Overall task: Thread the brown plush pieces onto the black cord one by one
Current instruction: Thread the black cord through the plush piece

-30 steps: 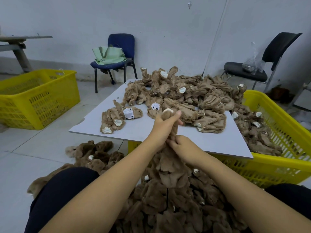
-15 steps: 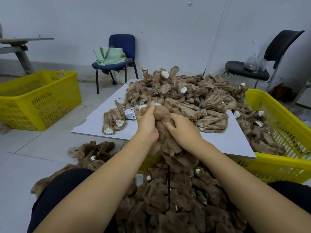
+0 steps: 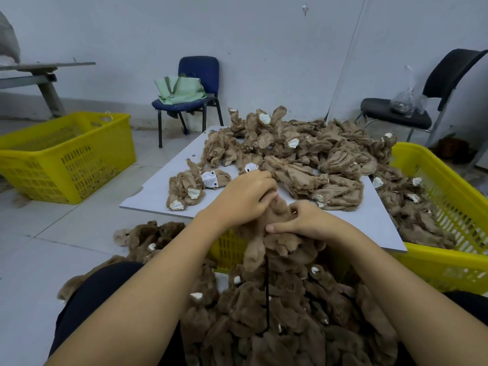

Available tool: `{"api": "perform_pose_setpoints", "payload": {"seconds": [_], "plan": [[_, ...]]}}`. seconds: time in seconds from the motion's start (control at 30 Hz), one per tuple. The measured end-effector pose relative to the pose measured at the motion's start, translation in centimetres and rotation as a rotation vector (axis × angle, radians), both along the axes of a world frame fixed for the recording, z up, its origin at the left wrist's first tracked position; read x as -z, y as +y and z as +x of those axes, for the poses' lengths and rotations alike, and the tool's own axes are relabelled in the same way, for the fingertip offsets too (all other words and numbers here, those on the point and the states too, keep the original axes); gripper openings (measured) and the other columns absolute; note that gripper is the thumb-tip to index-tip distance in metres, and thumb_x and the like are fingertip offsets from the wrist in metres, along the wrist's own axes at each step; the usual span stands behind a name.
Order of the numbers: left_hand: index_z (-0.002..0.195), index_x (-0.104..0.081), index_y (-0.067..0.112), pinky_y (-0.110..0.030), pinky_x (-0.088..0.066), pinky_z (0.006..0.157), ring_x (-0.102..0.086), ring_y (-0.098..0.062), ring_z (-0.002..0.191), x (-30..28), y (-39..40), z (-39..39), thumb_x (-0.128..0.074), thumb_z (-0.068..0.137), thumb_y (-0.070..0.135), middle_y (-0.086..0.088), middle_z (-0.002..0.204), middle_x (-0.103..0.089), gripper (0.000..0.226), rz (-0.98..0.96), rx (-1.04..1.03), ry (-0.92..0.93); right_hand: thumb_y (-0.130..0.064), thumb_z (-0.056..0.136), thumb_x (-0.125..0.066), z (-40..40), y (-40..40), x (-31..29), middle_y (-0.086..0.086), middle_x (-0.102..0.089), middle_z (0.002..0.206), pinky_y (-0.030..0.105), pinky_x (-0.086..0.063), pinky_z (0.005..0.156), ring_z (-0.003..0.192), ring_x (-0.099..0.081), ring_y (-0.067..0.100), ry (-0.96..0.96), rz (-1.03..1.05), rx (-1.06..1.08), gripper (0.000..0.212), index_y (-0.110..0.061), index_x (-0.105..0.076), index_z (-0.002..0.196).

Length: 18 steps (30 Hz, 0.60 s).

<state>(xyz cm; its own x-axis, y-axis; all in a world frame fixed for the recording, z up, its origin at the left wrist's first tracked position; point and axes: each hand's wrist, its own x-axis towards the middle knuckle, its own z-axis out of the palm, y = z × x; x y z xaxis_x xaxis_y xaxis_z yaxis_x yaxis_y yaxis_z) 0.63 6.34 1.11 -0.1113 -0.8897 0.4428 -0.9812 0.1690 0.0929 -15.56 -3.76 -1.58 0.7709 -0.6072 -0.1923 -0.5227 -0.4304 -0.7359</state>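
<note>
In the head view, a brown plush piece (image 3: 274, 220) is gripped between the left hand (image 3: 244, 198) and the right hand (image 3: 303, 220), both with curled fingers, just at the near edge of the white board (image 3: 158, 191). The black cord (image 3: 267, 291) is seen running straight down from below the hands, its long axis vertical, into the threaded plush pile (image 3: 277, 326) between the forearms. Bare board is left beyond the left hand, while loose plush pieces (image 3: 303, 154) are heaped beyond both hands and a yellow basket (image 3: 449, 186) stands past the right hand.
</note>
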Motion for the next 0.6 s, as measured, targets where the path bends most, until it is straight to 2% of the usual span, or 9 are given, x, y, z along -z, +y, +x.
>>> {"api": "perform_pose_setpoints", "payload": {"seconds": [0.07, 0.13, 0.17, 0.23, 0.3, 0.4, 0.53, 0.6], "plan": [[0.096, -0.065, 0.008, -0.031, -0.043, 0.078, -0.049, -0.014, 0.089, -0.1, 0.0, 0.2, -0.055, 0.102, 0.015, 0.004, 0.092, -0.055, 0.014, -0.027, 0.007, 0.121, -0.047, 0.066, -0.092, -0.3, -0.3, -0.8, 0.008, -0.049, 0.069, 0.033, -0.034, 0.063, 0.066, -0.050, 0.021, -0.059, -0.036, 0.050, 0.054, -0.006, -0.059, 0.077], [0.091, -0.065, 0.008, -0.025, -0.042, 0.076, -0.050, -0.012, 0.086, 0.1, -0.2, 0.0, -0.058, 0.100, 0.010, 0.005, 0.088, -0.054, 0.011, -0.094, -0.005, 0.279, -0.042, 0.066, -0.093, -0.4, -0.3, -1.6, 0.002, -0.052, 0.065, 0.033, -0.038, 0.060, 0.064, -0.051, 0.015, -0.138, -0.116, 0.098, 0.047, -0.006, -0.063, 0.074], [0.090, -0.064, 0.008, -0.022, -0.041, 0.076, -0.052, -0.013, 0.086, 0.3, -0.2, -0.4, -0.059, 0.099, 0.008, 0.004, 0.087, -0.056, 0.010, -0.140, -0.023, 0.381, -0.041, 0.066, -0.092, -0.4, -0.3, -1.9, -0.001, -0.060, 0.068, 0.035, -0.045, 0.062, 0.068, -0.057, 0.014, -0.167, -0.166, 0.123, 0.041, -0.009, -0.069, 0.077], [0.087, -0.064, 0.009, -0.017, -0.041, 0.077, -0.055, -0.014, 0.086, 0.9, -0.2, -1.1, -0.060, 0.098, 0.006, 0.000, 0.087, -0.060, 0.012, -0.227, -0.076, 0.595, -0.040, 0.070, -0.088, -0.4, 0.2, -2.4, -0.004, -0.071, 0.081, 0.042, -0.056, 0.076, 0.083, -0.066, 0.015, -0.225, -0.291, 0.167, 0.031, -0.017, -0.075, 0.088], [0.087, -0.065, 0.007, -0.011, -0.041, 0.076, -0.057, -0.009, 0.084, 1.4, -0.3, -1.9, -0.058, 0.099, 0.006, -0.004, 0.087, -0.063, 0.013, -0.304, -0.124, 0.771, -0.036, 0.079, -0.081, -0.5, 0.7, -2.7, -0.009, -0.074, 0.091, 0.047, -0.055, 0.085, 0.093, -0.068, 0.015, -0.303, -0.461, 0.201, 0.022, -0.025, -0.078, 0.097], [0.087, -0.064, 0.006, -0.010, -0.043, 0.072, -0.056, 0.000, 0.078, 1.8, -0.4, -2.9, -0.057, 0.099, 0.006, -0.004, 0.084, -0.063, 0.014, -0.405, -0.163, 0.950, -0.027, 0.086, -0.074, -0.2, 0.9, -3.1, -0.010, -0.075, 0.093, 0.049, -0.054, 0.089, 0.097, -0.068, 0.018, -0.383, -0.703, 0.187, 0.015, -0.027, -0.080, 0.100], [0.089, -0.056, 0.011, -0.012, -0.042, 0.068, -0.051, 0.002, 0.072, 3.0, -0.3, -4.0, -0.049, 0.104, 0.011, 0.001, 0.082, -0.055, 0.016, -0.386, -0.189, 1.074, -0.019, 0.091, -0.070, 0.5, 1.1, -1.8, -0.005, -0.074, 0.097, 0.048, -0.054, 0.089, 0.098, -0.067, 0.017, -0.491, -0.563, 0.176, 0.016, -0.018, -0.079, 0.104], [0.093, -0.051, 0.012, -0.021, -0.044, 0.069, -0.053, -0.009, 0.078, 4.0, -0.3, -4.3, -0.043, 0.107, 0.015, -0.006, 0.087, -0.054, 0.017, -0.352, -0.182, 1.015, -0.021, 0.094, -0.067, 0.7, 1.3, -0.9, -0.004, -0.072, 0.106, 0.047, -0.052, 0.094, 0.104, -0.065, 0.016, -0.531, -0.461, 0.154, 0.020, -0.015, -0.075, 0.112]]}}
